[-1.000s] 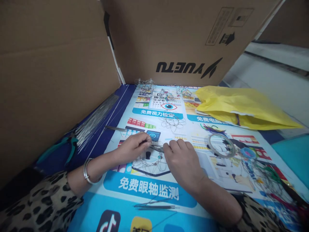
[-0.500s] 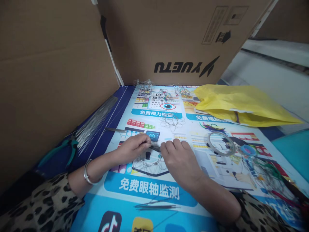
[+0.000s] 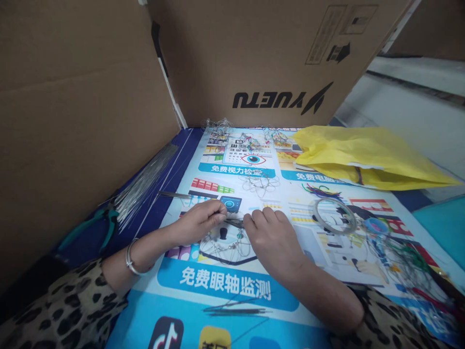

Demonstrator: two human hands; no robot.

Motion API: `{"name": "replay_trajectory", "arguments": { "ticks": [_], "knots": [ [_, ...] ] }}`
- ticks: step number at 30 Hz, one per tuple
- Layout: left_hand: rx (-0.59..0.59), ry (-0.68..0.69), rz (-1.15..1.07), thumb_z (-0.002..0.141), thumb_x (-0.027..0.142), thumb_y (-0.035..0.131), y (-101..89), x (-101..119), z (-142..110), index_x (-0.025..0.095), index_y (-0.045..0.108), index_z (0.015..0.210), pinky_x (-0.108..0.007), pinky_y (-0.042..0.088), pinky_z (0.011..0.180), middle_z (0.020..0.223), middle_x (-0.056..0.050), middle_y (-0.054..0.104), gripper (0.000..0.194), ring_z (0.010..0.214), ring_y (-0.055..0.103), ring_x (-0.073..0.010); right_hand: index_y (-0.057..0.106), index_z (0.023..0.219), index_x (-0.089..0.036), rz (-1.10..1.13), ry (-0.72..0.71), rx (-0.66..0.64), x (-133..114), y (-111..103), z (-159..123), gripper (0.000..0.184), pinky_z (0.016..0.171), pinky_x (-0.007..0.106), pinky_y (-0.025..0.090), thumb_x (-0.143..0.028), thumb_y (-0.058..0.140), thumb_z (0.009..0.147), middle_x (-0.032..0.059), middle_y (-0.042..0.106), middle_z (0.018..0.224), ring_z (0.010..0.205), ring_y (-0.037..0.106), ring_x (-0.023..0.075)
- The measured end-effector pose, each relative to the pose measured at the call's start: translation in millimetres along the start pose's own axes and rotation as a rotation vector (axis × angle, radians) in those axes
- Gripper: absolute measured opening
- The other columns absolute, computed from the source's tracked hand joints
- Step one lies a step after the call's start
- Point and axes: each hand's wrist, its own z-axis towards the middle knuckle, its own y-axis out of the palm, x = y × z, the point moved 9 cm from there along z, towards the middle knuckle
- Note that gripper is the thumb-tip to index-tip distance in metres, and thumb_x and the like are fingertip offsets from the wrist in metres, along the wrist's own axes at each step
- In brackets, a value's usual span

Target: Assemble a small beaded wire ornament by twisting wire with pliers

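Note:
My left hand is closed in a pinch on one end of a beaded wire loop. Thin wire petals and small clear and teal beads hang from it below my fingers. Close by on the right, my right hand is curled shut at the loop's other side. Between the two hands runs a short dark strand of wire; my fingers hide how its ends are held. Just beyond lies a flower-shaped wire piece on the printed sheet.
Teal-handled pliers and a bundle of straight wires lie left. Cut wires lie in front. To the right are a tape roll, tangled coloured wires and a yellow bag. Cardboard walls stand behind and left.
Both hands stay nearly in place around the beaded wire loop, with only slight shifts of the right fingers. The view has tilted a little.

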Motion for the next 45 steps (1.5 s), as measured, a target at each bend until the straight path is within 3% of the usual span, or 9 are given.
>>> {"name": "replay_trajectory", "arguments": {
  "ticks": [10,22,34,45],
  "knots": [
    [-0.005,0.016,0.009,0.088,0.023,0.038,1.9,-1.1,-0.1,0.017,0.047,0.077,-0.024,0.035,0.065,0.074,0.001,0.049,0.016,0.069,0.044,-0.0121,0.059,0.079,-0.016,0.012,0.000,-0.053,-1.5,5.3,-2.0,0.010,0.060,0.033,0.025,-0.008,0.054,0.078,0.0039,0.057,0.070,0.067,0.047,0.0207],
    [-0.014,0.056,0.005,0.088,0.024,0.035,2.0,2.8,-2.4,0.017,0.046,0.076,-0.025,0.036,0.067,0.076,0.000,0.049,0.018,0.071,0.044,-0.0128,0.059,0.078,-0.017,0.169,0.127,-0.375,8.5,21.0,-2.7,0.010,0.052,0.029,0.024,-0.010,0.052,0.079,0.0052,0.062,0.072,0.066,0.055,0.0193],
    [0.035,-0.015,0.019,0.088,0.020,0.035,-0.2,4.8,-2.3,0.017,0.046,0.076,-0.026,0.036,0.066,0.075,0.000,0.049,0.017,0.071,0.044,-0.0129,0.059,0.080,-0.017,0.094,0.093,-0.251,5.7,15.5,-4.0,0.011,0.059,0.032,0.029,-0.008,0.053,0.076,0.0057,0.060,0.074,0.070,0.053,0.0217],
    [0.075,-0.051,0.022,0.087,0.023,0.038,-3.2,3.5,-2.8,0.017,0.046,0.074,-0.025,0.036,0.063,0.071,0.000,0.050,0.017,0.069,0.045,-0.0126,0.061,0.085,-0.015,0.030,0.097,-0.162,4.4,8.7,-2.4,0.013,0.059,0.033,0.025,-0.009,0.052,0.077,0.0068,0.058,0.074,0.070,0.049,0.0221]
  ]
}}
